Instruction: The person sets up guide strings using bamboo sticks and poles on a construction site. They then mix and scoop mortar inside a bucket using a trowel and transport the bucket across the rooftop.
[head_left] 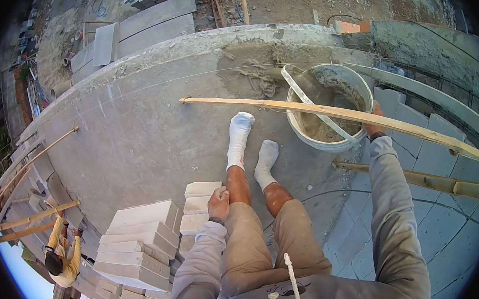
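Observation:
My right hand [372, 120] is closed at the right rim of a white bucket [322, 146] with wet grey mortar inside. A flat white strip [309, 99] lies across the bucket's mouth. Over the bucket and near that hand passes a long wooden pole [287, 105]. My left hand [218, 204] is curled beside my left shin, near the stacked pale blocks [198, 205]; whether it holds anything is hidden. Both my feet, in white socks, stand on the grey concrete floor [140, 137].
Larger block stacks [139, 237] stand at the lower left. Another person [64, 254] is at the far lower left by wooden poles [40, 221]. A block wall [434, 219] is on the right, with a second pole [415, 178]. A thin string crosses above the floor.

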A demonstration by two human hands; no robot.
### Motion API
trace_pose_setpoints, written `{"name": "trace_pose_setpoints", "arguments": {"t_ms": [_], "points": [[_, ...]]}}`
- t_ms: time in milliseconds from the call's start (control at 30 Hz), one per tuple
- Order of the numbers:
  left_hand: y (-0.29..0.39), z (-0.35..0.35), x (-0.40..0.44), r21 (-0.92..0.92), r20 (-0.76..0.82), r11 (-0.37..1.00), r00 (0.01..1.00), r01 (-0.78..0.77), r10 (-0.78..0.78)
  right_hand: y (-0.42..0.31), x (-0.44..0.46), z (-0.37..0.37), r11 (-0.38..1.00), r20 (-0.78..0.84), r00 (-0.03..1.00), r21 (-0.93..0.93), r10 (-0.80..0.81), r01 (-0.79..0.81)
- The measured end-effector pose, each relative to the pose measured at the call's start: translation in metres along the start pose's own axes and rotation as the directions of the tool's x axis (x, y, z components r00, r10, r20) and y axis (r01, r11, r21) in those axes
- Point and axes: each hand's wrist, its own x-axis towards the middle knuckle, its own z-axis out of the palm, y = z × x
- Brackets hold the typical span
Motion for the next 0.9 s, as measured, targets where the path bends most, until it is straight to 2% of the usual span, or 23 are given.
{"name": "trace_pose_setpoints", "arguments": {"t_ms": [33, 133, 200, 267, 333, 433, 533, 567, 667, 700, 800, 833, 900], "points": [[-0.004, 0.001, -0.002, 0.002, -0.004, 1.0, 1.0, -0.014, 0.014, 0.013, -0.012, 0.006, 0.995, -0.074, 0.994, 0.06, -0.08, 0.084], [-0.007, 0.002, -0.013, -0.032, -0.013, 0.999, 1.0, -0.005, 0.004, 0.016, -0.048, -0.005, 0.976, 0.146, 0.968, 0.053, 0.203, -0.213], [-0.009, 0.002, -0.024, -0.036, -0.032, 0.999, 0.999, 0.001, -0.002, 0.013, -0.083, -0.007, 0.963, 0.028, 0.973, 0.138, 0.231, -0.232], [-0.004, -0.003, -0.037, -0.059, -0.055, 0.998, 0.998, 0.009, -0.013, 0.006, -0.112, -0.021, 0.933, 0.024, 0.963, 0.245, 0.267, -0.264], [0.005, -0.014, -0.054, -0.101, -0.086, 0.995, 0.996, 0.02, -0.029, 0.044, -0.129, 0.004, 0.913, -0.001, 0.98, 0.363, 0.2, -0.186], [0.005, -0.039, -0.063, -0.15, -0.153, 0.988, 0.988, -0.031, 0.008, 0.045, -0.158, 0.001, 0.887, -0.045, 0.99, 0.452, 0.132, -0.098], [-0.009, -0.072, -0.067, -0.198, -0.211, 0.98, 0.977, -0.031, -0.012, 0.022, -0.183, -0.006, 0.952, -0.014, 0.986, 0.264, 0.167, -0.157], [-0.015, -0.085, -0.068, -0.223, -0.234, 0.975, 0.972, -0.028, -0.025, 0.01, -0.189, -0.01, 0.975, -0.02, 0.992, 0.186, 0.127, -0.121], [-0.028, -0.12, -0.074, -0.187, -0.307, 0.98, 0.952, -0.067, 0.006, -0.03, -0.206, -0.032, 0.983, 0.113, 0.987, 0.129, 0.117, -0.132], [-0.028, -0.13, -0.079, -0.2, -0.313, 0.977, 0.95, -0.069, 0.003, -0.04, -0.212, -0.031, 0.992, 0.045, 0.999, 0.128, 0.009, -0.014], [-0.044, -0.151, -0.077, -0.182, -0.215, 0.983, 0.977, -0.028, -0.012, -0.11, -0.225, -0.064, 0.999, 0.187, 0.982, 0.043, 0.016, -0.025], [-0.044, -0.159, -0.076, -0.184, -0.156, 0.983, 0.987, 0.018, -0.048, -0.13, -0.229, -0.065, 0.999, 0.177, 0.984, 0.043, -0.005, -0.003], [-0.058, -0.167, -0.06, 0.01, -0.188, 0.996, 0.978, -0.086, 0.087, -0.171, -0.235, -0.07, 1.0, 0.193, 0.981, 0.006, -0.009, 0.008]]}}
